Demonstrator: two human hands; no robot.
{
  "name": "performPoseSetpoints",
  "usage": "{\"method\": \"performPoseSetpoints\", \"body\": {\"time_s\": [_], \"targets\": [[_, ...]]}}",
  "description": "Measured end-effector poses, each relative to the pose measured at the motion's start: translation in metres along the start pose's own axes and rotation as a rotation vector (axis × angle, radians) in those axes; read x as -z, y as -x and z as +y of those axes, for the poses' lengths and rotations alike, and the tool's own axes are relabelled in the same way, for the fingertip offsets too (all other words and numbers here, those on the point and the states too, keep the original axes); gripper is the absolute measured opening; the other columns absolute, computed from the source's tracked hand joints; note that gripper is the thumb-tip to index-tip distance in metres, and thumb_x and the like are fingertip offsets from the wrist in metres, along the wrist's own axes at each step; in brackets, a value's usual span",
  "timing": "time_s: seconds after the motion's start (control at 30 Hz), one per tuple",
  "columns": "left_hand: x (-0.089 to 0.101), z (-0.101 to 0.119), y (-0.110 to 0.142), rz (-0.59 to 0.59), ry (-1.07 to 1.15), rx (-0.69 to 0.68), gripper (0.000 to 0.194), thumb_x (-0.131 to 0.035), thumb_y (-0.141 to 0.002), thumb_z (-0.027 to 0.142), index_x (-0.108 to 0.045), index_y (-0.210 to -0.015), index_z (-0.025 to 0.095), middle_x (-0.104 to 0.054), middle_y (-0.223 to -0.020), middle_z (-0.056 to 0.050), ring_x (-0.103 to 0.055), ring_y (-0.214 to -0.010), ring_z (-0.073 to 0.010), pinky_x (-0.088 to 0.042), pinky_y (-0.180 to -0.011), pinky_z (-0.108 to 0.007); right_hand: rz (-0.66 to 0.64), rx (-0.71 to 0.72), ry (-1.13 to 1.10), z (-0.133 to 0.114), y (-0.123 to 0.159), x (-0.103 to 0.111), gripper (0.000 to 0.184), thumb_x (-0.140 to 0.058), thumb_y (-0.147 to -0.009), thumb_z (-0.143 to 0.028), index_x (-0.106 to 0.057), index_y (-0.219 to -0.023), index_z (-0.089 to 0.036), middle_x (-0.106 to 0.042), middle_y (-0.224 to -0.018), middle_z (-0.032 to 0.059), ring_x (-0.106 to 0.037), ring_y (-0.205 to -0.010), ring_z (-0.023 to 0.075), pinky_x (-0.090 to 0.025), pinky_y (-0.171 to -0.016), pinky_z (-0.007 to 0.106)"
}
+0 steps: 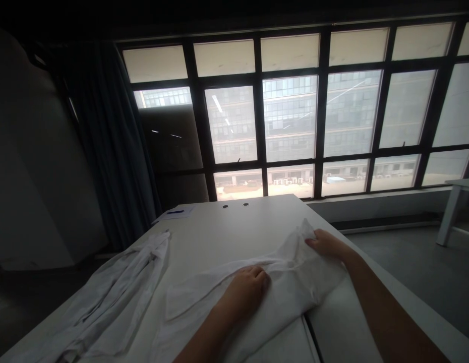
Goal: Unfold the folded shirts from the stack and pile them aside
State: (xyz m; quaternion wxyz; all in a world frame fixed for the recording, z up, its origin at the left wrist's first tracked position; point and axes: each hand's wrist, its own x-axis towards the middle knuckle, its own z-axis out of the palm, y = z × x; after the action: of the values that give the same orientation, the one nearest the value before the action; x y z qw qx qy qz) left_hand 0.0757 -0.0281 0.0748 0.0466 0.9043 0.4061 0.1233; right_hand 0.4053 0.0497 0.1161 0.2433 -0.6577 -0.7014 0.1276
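Observation:
A white garment [283, 292] lies wrinkled across the near part of the white table [227, 229]. At its right end my right hand [327, 245] pinches the cloth between thumb and fingers, and a bunched corner there stands up from the tabletop. Lower and to the left, my left hand [249, 287] is closed on the middle of the garment, its fingers curled into the fabric; the fingertips are hidden. A second white garment [124, 292] lies in long folds on the left side of the table, apart from both hands.
A dark pen [176, 212] rests on a paper sheet [181, 215] at the far left corner. Two round cable holes are near the table's far edge. A dark slit runs through the tabletop below the cloth. Windows, a blue curtain [113, 141] and another table [452, 212] stand around.

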Motion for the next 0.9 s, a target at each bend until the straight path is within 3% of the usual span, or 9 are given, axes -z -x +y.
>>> {"method": "performPoseSetpoints", "body": {"time_s": [0.1, 0.17, 0.27, 0.5, 0.63, 0.73, 0.83, 0.9], "targets": [[0.012, 0.01, 0.002, 0.084, 0.042, -0.038, 0.058, -0.058, -0.086, 0.018, -0.044, -0.141, 0.028, -0.049, -0.146, -0.007, -0.046, -0.132, -0.0256, -0.036, -0.114, -0.042, -0.121, 0.089, -0.288, -0.03, 0.014, 0.021, 0.036, -0.057, -0.091, -0.048, -0.068, -0.092, -0.013, -0.072, -0.089, 0.0108, -0.068, -0.078, 0.0216, -0.051, -0.068, 0.03], [0.019, 0.018, 0.004, 0.124, 0.06, -0.063, 0.068, -0.06, -0.087, 0.023, -0.033, -0.149, 0.028, -0.041, -0.154, -0.008, -0.037, -0.14, -0.0276, -0.031, -0.117, -0.046, -0.209, 0.152, -0.68, -0.053, 0.03, 0.03, 0.043, -0.06, -0.089, -0.053, -0.068, -0.1, -0.013, -0.073, -0.091, 0.0092, -0.069, -0.081, 0.0224, -0.053, -0.07, 0.031], [0.025, 0.028, 0.005, 0.113, 0.07, -0.146, 0.074, -0.062, -0.087, 0.03, -0.027, -0.153, 0.03, -0.038, -0.156, -0.007, -0.031, -0.144, -0.0295, -0.027, -0.118, -0.049, -0.199, 0.192, -1.187, -0.081, 0.055, 0.037, 0.044, -0.073, -0.081, -0.051, -0.069, -0.105, -0.014, -0.073, -0.087, 0.0064, -0.069, -0.077, 0.0215, -0.056, -0.072, 0.032], [0.019, 0.031, 0.005, 0.21, 0.023, -0.148, 0.087, -0.068, -0.085, 0.036, -0.017, -0.155, 0.027, -0.034, -0.158, -0.011, -0.039, -0.132, -0.0342, -0.029, -0.109, -0.051, -0.057, 0.107, -1.515, -0.104, 0.076, 0.042, 0.042, -0.081, -0.076, -0.039, -0.069, -0.109, -0.018, -0.075, -0.084, 0.0044, -0.071, -0.07, 0.0213, -0.059, -0.064, 0.029], [0.029, 0.039, 0.005, 0.195, 0.037, -0.058, 0.089, -0.074, -0.079, 0.048, -0.027, -0.152, 0.027, -0.052, -0.143, -0.01, -0.046, -0.118, -0.0331, -0.032, -0.102, -0.047, -0.074, 0.046, -1.578, -0.114, 0.078, 0.043, 0.045, -0.08, -0.077, -0.037, -0.067, -0.115, -0.018, -0.075, -0.084, 0.0048, -0.073, -0.075, 0.0235, -0.061, -0.068, 0.032], [0.036, 0.043, 0.005, 0.126, 0.003, 0.007, 0.067, -0.072, -0.078, 0.06, -0.053, -0.133, 0.027, -0.064, -0.123, -0.009, -0.048, -0.112, -0.0335, -0.032, -0.098, -0.048, -0.1, 0.021, -1.608, -0.119, 0.074, 0.041, 0.041, -0.077, -0.08, -0.037, -0.066, -0.115, -0.019, -0.075, -0.087, 0.0054, -0.073, -0.081, 0.0248, -0.061, -0.071, 0.034], [0.041, 0.038, 0.006, 0.03, -0.058, 0.08, 0.051, -0.072, -0.074, 0.066, -0.069, -0.103, 0.024, -0.068, -0.106, -0.009, -0.05, -0.108, -0.0337, -0.03, -0.097, -0.049, 0.044, -0.026, -1.671, -0.109, 0.057, 0.041, 0.035, -0.076, -0.08, -0.031, -0.066, -0.11, -0.018, -0.074, -0.087, 0.0054, -0.073, -0.082, 0.0238, -0.062, -0.073, 0.034], [0.048, 0.032, 0.009, 0.006, -0.088, 0.121, 0.05, -0.076, -0.07, 0.066, -0.072, -0.097, 0.024, -0.067, -0.106, -0.01, -0.049, -0.108, -0.0344, -0.028, -0.098, -0.05, 0.187, -0.097, -1.714, -0.091, 0.04, 0.043, 0.025, -0.071, -0.081, -0.026, -0.066, -0.104, -0.017, -0.074, -0.086, 0.0057, -0.072, -0.082, 0.0224, -0.062, -0.074, 0.034]]}}
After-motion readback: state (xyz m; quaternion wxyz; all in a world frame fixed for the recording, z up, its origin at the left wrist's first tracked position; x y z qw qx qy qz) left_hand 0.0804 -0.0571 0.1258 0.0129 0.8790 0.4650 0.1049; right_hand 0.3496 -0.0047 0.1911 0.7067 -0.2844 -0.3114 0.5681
